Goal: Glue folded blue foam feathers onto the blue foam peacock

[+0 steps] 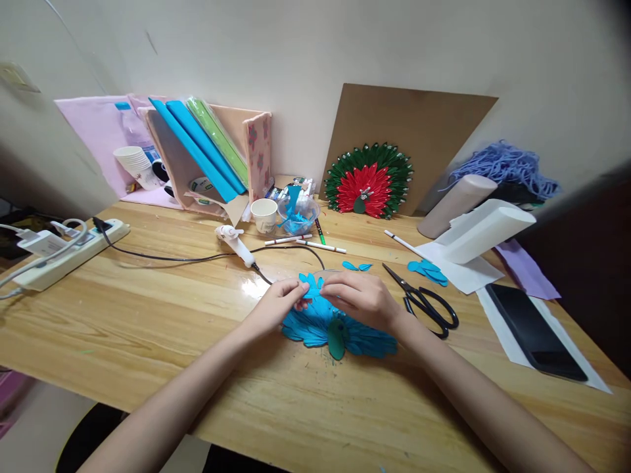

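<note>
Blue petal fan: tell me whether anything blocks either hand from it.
Nothing visible does. The left hand and right hand are both at the blue petal fan; the scissors lie off to its right.

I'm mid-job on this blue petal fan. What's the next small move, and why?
I'd probably press the upper petals gently with the right grip while the left grip steadies them. Both are at the top of the blue petal fan, petal tips show between them, and the glue gun lies aside on the table.
</note>
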The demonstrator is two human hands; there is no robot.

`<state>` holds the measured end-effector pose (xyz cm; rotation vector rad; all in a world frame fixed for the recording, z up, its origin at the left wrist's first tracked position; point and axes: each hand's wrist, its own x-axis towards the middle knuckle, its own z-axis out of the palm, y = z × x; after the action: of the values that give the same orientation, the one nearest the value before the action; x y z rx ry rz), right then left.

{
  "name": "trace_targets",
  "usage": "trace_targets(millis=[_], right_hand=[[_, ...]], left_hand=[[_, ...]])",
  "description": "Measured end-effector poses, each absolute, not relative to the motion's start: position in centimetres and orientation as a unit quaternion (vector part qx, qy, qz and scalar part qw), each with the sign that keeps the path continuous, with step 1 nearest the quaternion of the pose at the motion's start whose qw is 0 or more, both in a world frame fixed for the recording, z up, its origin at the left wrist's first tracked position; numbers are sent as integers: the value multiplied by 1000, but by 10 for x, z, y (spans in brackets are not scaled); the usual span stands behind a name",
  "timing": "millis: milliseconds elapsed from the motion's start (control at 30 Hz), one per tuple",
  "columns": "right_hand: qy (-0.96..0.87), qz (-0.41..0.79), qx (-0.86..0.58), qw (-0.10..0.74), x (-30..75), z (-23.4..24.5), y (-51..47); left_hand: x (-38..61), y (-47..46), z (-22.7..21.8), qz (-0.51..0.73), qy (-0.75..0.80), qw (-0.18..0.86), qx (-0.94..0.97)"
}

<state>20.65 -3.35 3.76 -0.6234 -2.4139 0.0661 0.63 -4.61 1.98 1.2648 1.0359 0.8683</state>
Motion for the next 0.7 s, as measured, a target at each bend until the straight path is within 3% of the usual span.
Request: trace_targets(millis=[100, 200, 300, 367, 500, 700], right_hand=[[-851, 131, -334, 385, 198, 38, -39], [-707, 319, -450, 442, 188, 39, -44], [-552, 534, -466, 439, 179, 38, -47], [-490, 614, -450, 424, 175, 36, -50], [-451, 666, -433, 407, 169, 34, -55], [-470, 647, -447, 402, 170, 33, -53]], left_hand=[[8, -46, 18, 402, 434, 654, 472], [11, -47, 19, 422, 410, 669, 453], [14, -52, 21, 440, 411, 627, 494], [16, -54, 22, 450, 420, 595, 517], [16, -55, 20, 464, 424, 599, 496], [9, -49, 21, 484, 473, 568, 469]])
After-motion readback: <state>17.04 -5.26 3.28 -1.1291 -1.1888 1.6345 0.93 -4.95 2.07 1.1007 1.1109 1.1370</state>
